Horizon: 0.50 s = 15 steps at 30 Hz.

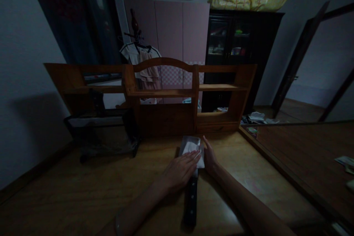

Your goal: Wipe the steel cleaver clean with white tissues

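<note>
A white sheet of paper or cloth (191, 146) lies on the wooden desk (96, 188), over the far end of a long dark flat object (191, 201) that runs toward me. My left hand (181, 171) lies flat on the near part of the white sheet, fingers stretched out. My right hand (210, 158) rests on its edge against the sheet's right side, fingers straight and together. Neither hand grips anything.
A wooden shelf unit (166, 92) stands at the desk's back edge. Behind it are a pink wardrobe (177, 33), hanging clothes (143, 66) and a dark cabinet (238, 48). A dark rack (102, 132) sits at left. A wooden surface (304, 155) adjoins on the right.
</note>
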Each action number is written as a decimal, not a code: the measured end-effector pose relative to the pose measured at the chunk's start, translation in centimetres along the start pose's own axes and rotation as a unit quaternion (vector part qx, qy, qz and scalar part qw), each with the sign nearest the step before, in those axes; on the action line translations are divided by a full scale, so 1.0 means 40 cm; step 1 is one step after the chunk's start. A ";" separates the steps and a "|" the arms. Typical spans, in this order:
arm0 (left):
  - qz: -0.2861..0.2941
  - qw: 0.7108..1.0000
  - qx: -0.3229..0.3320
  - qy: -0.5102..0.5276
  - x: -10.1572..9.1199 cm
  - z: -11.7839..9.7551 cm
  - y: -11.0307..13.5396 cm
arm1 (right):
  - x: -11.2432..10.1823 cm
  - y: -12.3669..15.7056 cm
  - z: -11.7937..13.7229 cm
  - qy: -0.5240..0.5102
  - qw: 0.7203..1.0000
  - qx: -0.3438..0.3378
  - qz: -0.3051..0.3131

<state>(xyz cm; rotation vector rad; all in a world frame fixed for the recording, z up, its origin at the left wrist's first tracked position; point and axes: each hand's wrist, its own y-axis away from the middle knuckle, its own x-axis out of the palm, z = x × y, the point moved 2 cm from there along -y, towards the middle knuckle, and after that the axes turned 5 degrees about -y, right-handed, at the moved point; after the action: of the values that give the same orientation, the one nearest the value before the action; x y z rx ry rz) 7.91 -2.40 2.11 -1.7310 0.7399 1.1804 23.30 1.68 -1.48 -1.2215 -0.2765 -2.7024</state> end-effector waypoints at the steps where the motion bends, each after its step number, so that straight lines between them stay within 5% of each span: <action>1: -0.005 1.000 -0.007 -0.001 0.001 0.008 -0.001 | 0.004 0.000 -0.002 -0.006 1.000 0.005 0.006; 6: -0.050 0.996 -0.075 0.005 0.010 0.063 0.005 | 0.007 -0.008 -0.012 -0.007 0.999 0.018 0.051; 10: -0.084 0.987 -0.133 0.027 0.019 0.113 0.018 | -0.005 -0.020 -0.027 0.053 0.998 -0.005 0.020; 15: -0.081 0.987 -0.129 0.045 0.013 0.117 0.022 | -0.005 -0.011 -0.047 0.096 0.994 -0.041 0.020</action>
<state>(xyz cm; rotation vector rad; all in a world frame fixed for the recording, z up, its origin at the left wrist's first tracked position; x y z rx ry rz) 5.48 1.46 0.64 -2.0298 0.5045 1.1310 21.97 1.68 -2.90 -0.9648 -0.1161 -2.7953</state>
